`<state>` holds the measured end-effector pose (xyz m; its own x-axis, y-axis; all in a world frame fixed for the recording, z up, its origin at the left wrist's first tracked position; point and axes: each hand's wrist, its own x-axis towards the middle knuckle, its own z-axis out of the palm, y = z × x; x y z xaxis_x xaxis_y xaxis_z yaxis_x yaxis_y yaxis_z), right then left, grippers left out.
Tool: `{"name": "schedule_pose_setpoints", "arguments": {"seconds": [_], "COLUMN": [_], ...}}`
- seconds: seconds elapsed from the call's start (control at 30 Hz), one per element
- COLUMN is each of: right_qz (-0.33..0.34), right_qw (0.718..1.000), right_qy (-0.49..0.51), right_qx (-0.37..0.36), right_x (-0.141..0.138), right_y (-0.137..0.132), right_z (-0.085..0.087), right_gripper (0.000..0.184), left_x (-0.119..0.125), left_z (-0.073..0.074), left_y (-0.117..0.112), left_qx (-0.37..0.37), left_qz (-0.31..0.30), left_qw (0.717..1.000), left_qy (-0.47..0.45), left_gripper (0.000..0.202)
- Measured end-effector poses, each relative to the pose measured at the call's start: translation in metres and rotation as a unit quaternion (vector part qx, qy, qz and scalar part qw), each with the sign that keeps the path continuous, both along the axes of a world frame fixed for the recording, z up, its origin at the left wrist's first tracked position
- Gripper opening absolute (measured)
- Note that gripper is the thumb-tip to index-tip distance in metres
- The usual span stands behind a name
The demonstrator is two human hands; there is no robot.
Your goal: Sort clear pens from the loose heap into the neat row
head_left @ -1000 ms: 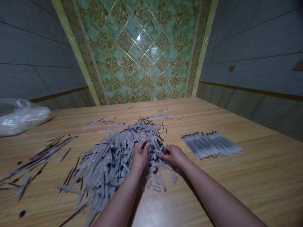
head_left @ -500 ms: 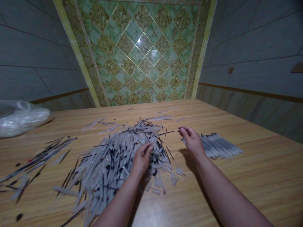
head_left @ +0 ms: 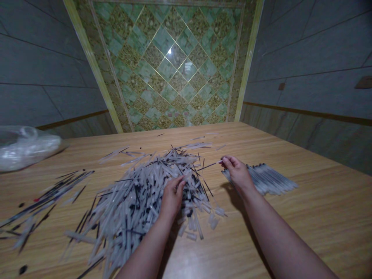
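Observation:
My left hand [head_left: 172,195] is over the right side of a large heap of pen parts [head_left: 139,190], thumb and fingers closed on a clear pen barrel [head_left: 187,176] that blurs into the heap behind it. To the right, my right hand [head_left: 236,172] pinches the pale end of a dark pen refill [head_left: 207,167], which points left toward the left hand. Beneath and beside the right hand lies a neat row of clear pens [head_left: 271,179] with dark ends, partly covered by that hand.
Loose refills and tubes [head_left: 55,190] are scattered at the left, with small dark caps [head_left: 23,269] near them. A clear plastic bag [head_left: 29,149] rests at the far left. Short translucent caps [head_left: 192,235] lie in front of the heap. Tiled walls enclose the wooden table [head_left: 319,217].
The refill at my right fingertips has tilted, its left end lower, and its pale end now shows. My left hand has shifted only slightly; the row of pens stays put.

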<state>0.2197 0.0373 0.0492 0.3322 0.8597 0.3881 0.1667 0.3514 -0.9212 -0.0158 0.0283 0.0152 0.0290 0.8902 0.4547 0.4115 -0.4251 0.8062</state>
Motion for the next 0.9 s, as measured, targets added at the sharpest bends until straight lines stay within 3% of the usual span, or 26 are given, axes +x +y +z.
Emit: {"name": "schedule_pose_setpoints", "arguments": {"seconds": [0.37,0.6,0.77,0.9], "right_qz": [0.033,0.168,0.173,0.136], "right_qw": [0.996,0.968,0.973,0.986], "right_qy": [-0.081,-0.185,-0.145,-0.071], "right_qx": [0.008,-0.02,-0.046,-0.07], "right_x": [-0.014,-0.049,-0.06,-0.057], "right_y": [-0.007,-0.02,-0.02,-0.015], "right_z": [-0.001,-0.011,-0.021,-0.025], "right_gripper": [0.031,0.033,0.033,0.033], "left_x": [0.002,0.007,0.006,0.008], "left_z": [0.005,0.005,0.005,0.011], "left_y": [-0.006,-0.01,-0.011,-0.016], "left_qx": [0.035,0.009,0.028,0.081], "left_qz": [-0.038,-0.054,-0.051,0.012], "left_qw": [0.996,0.998,0.997,0.996], "left_qy": [0.073,0.021,0.048,0.04], "left_gripper": [0.025,0.025,0.026,0.03]}}
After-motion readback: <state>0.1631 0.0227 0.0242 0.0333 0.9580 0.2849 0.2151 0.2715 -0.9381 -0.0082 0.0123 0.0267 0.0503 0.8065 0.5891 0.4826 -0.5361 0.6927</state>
